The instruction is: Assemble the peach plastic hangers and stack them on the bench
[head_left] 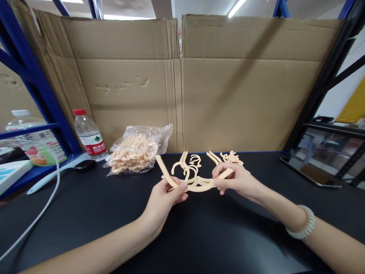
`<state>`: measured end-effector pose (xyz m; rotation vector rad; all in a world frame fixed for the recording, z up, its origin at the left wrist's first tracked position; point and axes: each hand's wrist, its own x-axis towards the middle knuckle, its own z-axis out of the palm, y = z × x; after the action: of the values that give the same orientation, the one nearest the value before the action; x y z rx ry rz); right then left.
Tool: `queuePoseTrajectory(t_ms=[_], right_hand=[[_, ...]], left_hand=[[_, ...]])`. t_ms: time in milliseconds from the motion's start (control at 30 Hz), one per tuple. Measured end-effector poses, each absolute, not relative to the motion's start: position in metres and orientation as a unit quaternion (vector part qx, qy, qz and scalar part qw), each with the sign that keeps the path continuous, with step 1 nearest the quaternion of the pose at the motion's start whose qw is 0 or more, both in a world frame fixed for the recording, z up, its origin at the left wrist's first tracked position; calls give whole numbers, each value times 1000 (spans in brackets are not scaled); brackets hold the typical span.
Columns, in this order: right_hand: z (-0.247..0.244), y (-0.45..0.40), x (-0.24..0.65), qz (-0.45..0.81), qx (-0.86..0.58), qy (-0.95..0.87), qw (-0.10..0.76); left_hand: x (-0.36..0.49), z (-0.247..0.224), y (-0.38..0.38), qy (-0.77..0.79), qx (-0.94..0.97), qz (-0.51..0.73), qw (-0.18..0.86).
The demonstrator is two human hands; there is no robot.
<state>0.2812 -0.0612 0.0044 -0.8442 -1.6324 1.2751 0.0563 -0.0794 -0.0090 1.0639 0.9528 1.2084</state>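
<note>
Both hands hold a beige plastic clothes hanger (202,188) just above the black table. My left hand (165,198) pinches it near the base of its curved hook, where one arm slants up to the left. With thumb and fingers, my right hand (239,182) grips the other arm, whose end points up to the right. Just behind are loose hook pieces (195,159), straight arm pieces (213,158) and a small heap of beige parts (232,156). Another hanger seems to lie behind the held one, partly hidden by it.
At the back left sits a clear plastic bag (137,150) of beige parts, near a red-capped water bottle (90,137). A white cable (55,190) crosses the left side of the table. A phone-like dark slab (309,173) lies at right. Cardboard (228,95) walls the back.
</note>
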Motion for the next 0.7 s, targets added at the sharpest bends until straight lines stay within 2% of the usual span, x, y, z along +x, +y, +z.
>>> queuePoseTrajectory(t_ms=[133,267,433,567,700], right_hand=[[12,-50,302,429,-357,-744,368],[13,-49,307,273,-382,-837,281],[18,-51,311,190,-386,-878,209],[20,-51,317,171,-404,-882,171],[20,-50,320,158,-418,-881,156]], left_hand=[[47,-6,-69,449,426,551,559],[39,-6,-61,489,422,615,453],[33,-8,-56,498,466,645,344],[33,-8,-60,492,570,609,248],[37,-6,-67,492,681,508,189]])
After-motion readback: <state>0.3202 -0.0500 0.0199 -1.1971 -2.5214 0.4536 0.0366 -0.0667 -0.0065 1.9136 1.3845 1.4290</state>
